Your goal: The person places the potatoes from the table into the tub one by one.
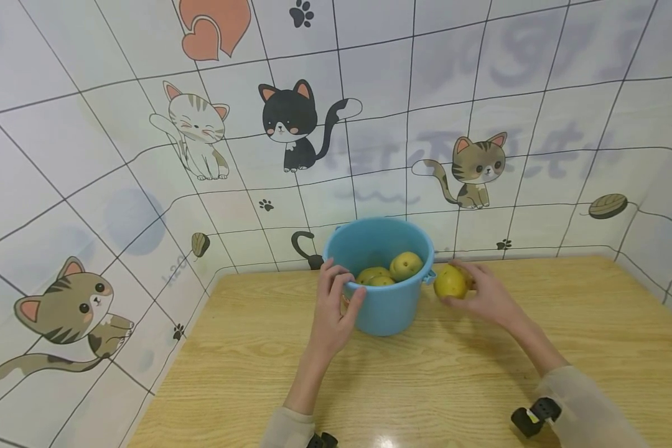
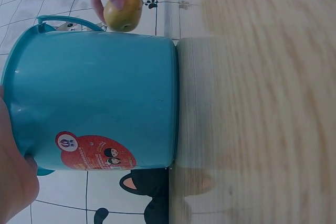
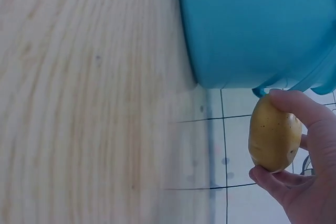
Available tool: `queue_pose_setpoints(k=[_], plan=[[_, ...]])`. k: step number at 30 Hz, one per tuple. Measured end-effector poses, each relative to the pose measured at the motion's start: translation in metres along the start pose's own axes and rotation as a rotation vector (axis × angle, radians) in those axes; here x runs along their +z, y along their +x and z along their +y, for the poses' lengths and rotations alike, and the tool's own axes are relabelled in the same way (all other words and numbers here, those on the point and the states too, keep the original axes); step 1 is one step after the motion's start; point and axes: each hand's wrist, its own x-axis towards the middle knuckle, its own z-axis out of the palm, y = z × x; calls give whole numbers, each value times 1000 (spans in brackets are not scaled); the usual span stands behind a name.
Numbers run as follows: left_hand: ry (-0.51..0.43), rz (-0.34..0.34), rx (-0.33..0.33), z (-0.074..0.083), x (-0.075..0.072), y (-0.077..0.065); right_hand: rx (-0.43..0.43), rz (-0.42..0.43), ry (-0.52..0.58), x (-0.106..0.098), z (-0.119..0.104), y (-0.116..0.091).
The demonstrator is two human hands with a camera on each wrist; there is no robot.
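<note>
A blue bucket (image 1: pixel 386 311) stands upright on the table, with several yellow potatoes (image 1: pixel 406 266) inside. My left hand (image 1: pixel 333 311) grips its rim at the near left, fingers over the edge and thumb on the outside. To the right of the bucket, my right hand (image 1: pixel 488 297) holds one yellow, speckled potato (image 3: pixel 274 135) between thumb and fingers. That potato is off the table, close to the handle joint on the bucket's side. In the left wrist view, a red label (image 2: pixel 97 151) shows on the bucket's wall.
The wooden table (image 1: pixel 246 348) reaches back to a tiled-pattern wall (image 1: pixel 381 143) with cartoon cats, right behind the bucket. The bucket's handle (image 2: pixel 73 20) hangs down along its side.
</note>
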Motion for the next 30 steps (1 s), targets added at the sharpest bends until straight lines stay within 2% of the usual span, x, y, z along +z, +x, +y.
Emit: queue_pose_setpoints(k=[8, 19, 30], plan=[[-4, -7, -14, 2, -1, 1, -38, 79, -7, -10, -10, 4], [-3, -14, -17, 0, 0, 0, -18, 197, -15, -25, -26, 5], [-3, 0, 0, 2, 0, 1, -23, 278, 1, -34, -54, 12]])
